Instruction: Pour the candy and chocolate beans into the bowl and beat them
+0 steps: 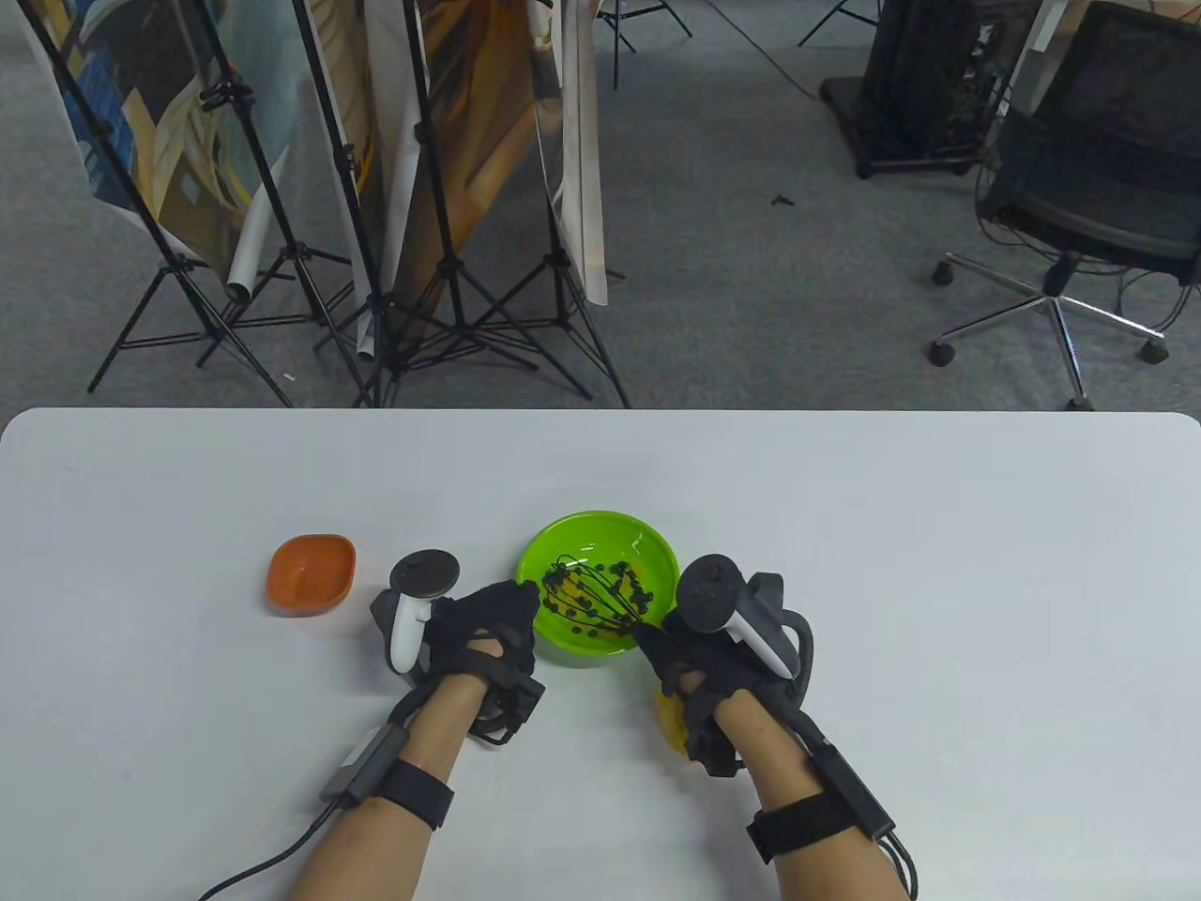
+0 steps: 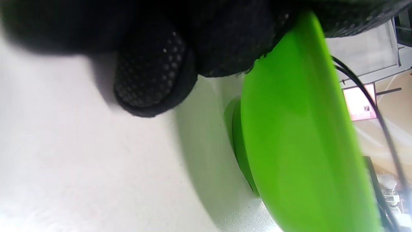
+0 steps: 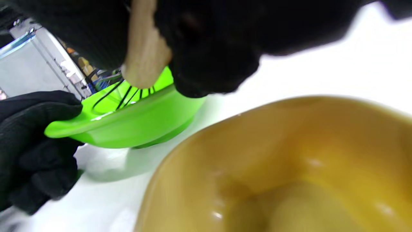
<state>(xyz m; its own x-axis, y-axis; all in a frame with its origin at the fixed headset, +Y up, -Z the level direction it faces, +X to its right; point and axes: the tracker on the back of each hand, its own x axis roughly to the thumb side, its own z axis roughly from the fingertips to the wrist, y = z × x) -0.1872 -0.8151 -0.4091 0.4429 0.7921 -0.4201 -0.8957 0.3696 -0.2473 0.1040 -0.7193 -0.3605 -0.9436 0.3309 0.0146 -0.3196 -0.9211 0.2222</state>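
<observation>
A green bowl sits mid-table with dark beans and yellowish candy inside. A black wire whisk lies in it. My right hand grips the whisk's pale wooden handle at the bowl's near right rim. My left hand holds the bowl's left rim; in the left wrist view its fingers curl over the green bowl, and in the right wrist view the left hand pinches the bowl.
An orange dish stands left of the bowl. A yellow dish sits on the table under my right wrist, its edge showing in the table view. Light stands and an office chair stand beyond the table's far edge.
</observation>
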